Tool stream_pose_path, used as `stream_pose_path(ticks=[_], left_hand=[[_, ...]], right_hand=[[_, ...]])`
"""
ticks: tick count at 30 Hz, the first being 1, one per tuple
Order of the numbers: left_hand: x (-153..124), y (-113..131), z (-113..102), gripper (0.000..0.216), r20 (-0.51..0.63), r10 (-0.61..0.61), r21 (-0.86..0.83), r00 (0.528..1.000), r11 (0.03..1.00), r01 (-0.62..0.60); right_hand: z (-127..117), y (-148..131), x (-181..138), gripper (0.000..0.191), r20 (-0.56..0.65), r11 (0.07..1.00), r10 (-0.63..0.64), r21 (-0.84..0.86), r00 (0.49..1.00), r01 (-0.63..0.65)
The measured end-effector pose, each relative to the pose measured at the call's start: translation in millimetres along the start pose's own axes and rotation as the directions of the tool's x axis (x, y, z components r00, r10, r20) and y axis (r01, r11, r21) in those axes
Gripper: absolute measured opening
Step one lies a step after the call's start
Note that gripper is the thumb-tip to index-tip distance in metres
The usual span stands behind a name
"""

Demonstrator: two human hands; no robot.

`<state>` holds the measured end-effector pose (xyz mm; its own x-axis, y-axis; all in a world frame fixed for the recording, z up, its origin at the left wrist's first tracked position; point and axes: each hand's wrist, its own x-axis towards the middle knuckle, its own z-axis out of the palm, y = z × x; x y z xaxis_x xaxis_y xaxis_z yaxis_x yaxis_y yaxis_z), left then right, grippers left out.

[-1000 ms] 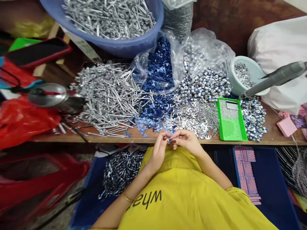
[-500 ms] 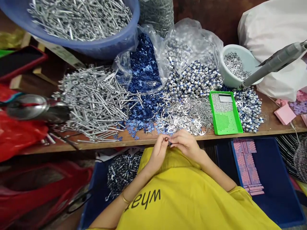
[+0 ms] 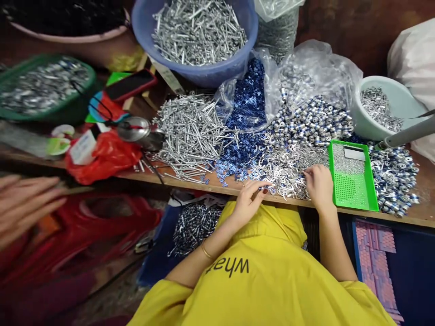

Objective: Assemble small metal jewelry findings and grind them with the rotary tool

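Observation:
My left hand is at the bench's front edge, thumb and fingertips closed on a small blue-and-silver cylinder. My right hand reaches down into the heap of curved silver clips, near the fine silver springs. Its fingers are bent together, and whatever lies between them is hidden. Left of the clips spread small blue three-armed pieces. Behind is a pile of silver-and-blue cylinders. Just right of my right hand lies a green tray with tiny beads and a flat pale plate.
Long metal pins are heaped on the left, below a blue basin of more pins. A pale bowl and a grey lamp arm are at right. Another person's hand shows at far left, above red chairs.
My hands were together at the edge and are now apart; the right has moved right into the clips. The view has swung left, bringing in a green basin and another person's hand.

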<state>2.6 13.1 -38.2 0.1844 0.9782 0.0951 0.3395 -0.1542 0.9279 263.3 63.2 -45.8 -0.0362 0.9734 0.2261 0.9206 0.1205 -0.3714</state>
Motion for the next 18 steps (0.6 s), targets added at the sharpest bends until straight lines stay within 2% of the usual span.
stream_pose_path(ticks=[1,3,5,6,8,10,18], left_hand=[[-1,0,-1,0.024,-0.023,0.024,0.016,0.999,1.000,-0.024],[-4,-1,-5,0.024,-0.059,0.082,0.060,0.995,0.995,-0.078],[-5,-2,-7,0.021,-0.075,0.146,0.104,0.986,0.985,-0.138],[-6,-2,-8,0.020,-0.078,0.179,0.122,0.981,0.978,-0.169],[-7,-3,-10,0.018,-0.083,0.238,0.149,0.968,0.963,-0.224],[-8,-3,-12,0.017,-0.091,0.275,0.163,0.957,0.952,-0.258],[-16,-7,-23,0.016,-0.112,0.275,0.140,0.955,0.956,-0.259]], right_hand=[[-5,-8,-1,0.012,-0.042,0.994,0.013,0.104,0.999,-0.009],[-18,-32,-4,0.011,-0.042,0.932,-0.002,0.361,0.999,0.018],[-27,-62,-9,0.008,0.005,0.823,-0.128,0.559,0.992,0.104],[-28,-77,-12,0.008,0.006,0.781,-0.212,0.603,0.977,0.165],[-24,-101,-16,0.011,-0.026,0.741,-0.349,0.605,0.937,0.293],[-17,-115,-20,0.015,-0.055,0.738,-0.428,0.556,0.902,0.383],[-9,-121,-26,0.025,-0.150,0.743,-0.537,0.381,0.830,0.550]])
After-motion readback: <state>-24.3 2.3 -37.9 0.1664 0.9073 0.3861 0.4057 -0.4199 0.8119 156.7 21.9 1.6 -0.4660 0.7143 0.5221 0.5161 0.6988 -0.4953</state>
